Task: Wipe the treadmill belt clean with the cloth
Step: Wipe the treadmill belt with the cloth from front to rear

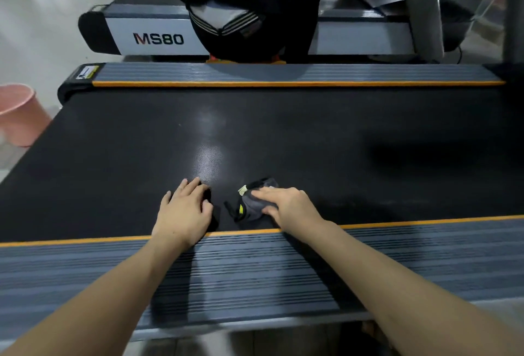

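The black treadmill belt (283, 134) stretches across the view, with a pale sheen at its middle. A dark grey cloth (255, 202) with yellow-green marks lies bunched on the belt near the front rail. My right hand (286, 205) presses down on the cloth's right part, fingers closed over it. My left hand (184, 211) rests flat on the bare belt just left of the cloth, fingers apart, holding nothing.
Grey ribbed side rails with orange edges run along the near (255, 270) and far (283, 73) sides. A person in black (249, 7) crouches beyond the far rail by another treadmill marked MS80 (158, 38). A pink bucket (19, 114) stands at the left.
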A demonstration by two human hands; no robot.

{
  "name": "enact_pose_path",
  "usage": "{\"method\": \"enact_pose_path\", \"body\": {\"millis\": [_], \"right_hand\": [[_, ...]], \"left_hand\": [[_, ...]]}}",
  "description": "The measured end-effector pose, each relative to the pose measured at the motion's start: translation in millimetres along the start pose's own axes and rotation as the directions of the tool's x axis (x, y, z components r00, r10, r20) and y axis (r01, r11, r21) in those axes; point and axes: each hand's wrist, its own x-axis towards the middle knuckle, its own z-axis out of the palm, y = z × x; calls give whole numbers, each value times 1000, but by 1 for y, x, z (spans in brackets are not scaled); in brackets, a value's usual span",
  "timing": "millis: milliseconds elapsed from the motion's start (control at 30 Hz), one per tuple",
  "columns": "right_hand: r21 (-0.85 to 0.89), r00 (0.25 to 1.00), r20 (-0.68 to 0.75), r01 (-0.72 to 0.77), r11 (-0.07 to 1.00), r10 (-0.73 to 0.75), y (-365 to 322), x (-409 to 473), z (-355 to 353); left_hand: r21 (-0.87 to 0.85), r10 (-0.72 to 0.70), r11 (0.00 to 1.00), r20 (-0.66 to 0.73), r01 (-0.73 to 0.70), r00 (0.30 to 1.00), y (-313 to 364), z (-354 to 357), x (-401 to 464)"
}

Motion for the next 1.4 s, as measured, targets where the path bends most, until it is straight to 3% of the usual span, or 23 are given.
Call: {"method": "enact_pose_path", "body": {"millis": [100, 333, 667, 900, 1067, 1400], "right_hand": [[-20, 999, -11, 39, 999, -39, 0, 17, -3], [3, 988, -111, -103, 995, 103, -17, 68, 0], [26, 993, -88, -76, 997, 78, -17, 49, -3], [48, 972, -157, -167, 985, 173, -38, 55, 8], [89, 959, -191, -193, 977, 207, -64, 64, 26], [193, 926, -251, -237, 952, 281, -102, 83, 46]], "left_hand": [[0, -26, 1000, 14, 26, 1000, -1, 1, 1], [-22, -40, 999, -10, 40, 999, 2, -2, 1], [-6, -69, 998, -42, 69, 997, 6, -6, -2], [-40, -72, 997, -46, 70, 996, 1, -3, 0], [17, -26, 999, -113, 28, 993, -12, -13, 6], [114, -21, 993, -80, 30, 997, -77, -38, 8]]}}
